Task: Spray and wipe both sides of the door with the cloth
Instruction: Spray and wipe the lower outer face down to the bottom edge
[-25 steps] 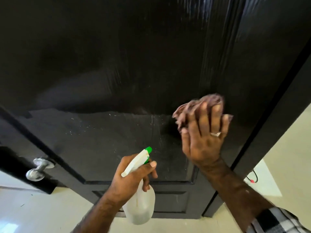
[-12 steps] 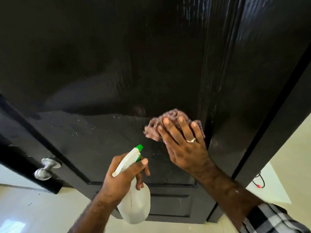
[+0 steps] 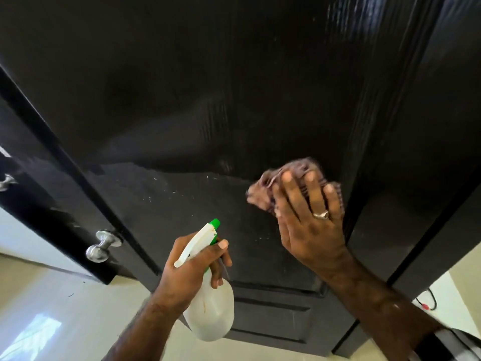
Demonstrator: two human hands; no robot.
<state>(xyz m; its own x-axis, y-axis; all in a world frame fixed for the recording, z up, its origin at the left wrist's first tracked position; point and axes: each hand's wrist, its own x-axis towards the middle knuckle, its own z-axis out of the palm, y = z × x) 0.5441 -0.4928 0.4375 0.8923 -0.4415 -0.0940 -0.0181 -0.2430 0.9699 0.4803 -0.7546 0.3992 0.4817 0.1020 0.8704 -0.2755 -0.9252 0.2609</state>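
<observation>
My right hand [image 3: 311,225] is flat on the dark door [image 3: 182,100], fingers straight and spread, pressing the reddish-brown cloth [image 3: 263,190] against the panel close to its right-hand moulding. The cloth bunches out past my fingertips, blurred at its edges. There's a ring [image 3: 321,214] on one finger. My left hand [image 3: 192,267] is wrapped round the neck of the white spray bottle [image 3: 210,311], thumb over the top, green nozzle [image 3: 215,223] aimed up at the door, the bottle's body hanging below my fist. White specks dot the panel left of the cloth. A silver door knob [image 3: 100,247] sticks out at the door's left edge, above the pale floor [image 3: 78,308].
</observation>
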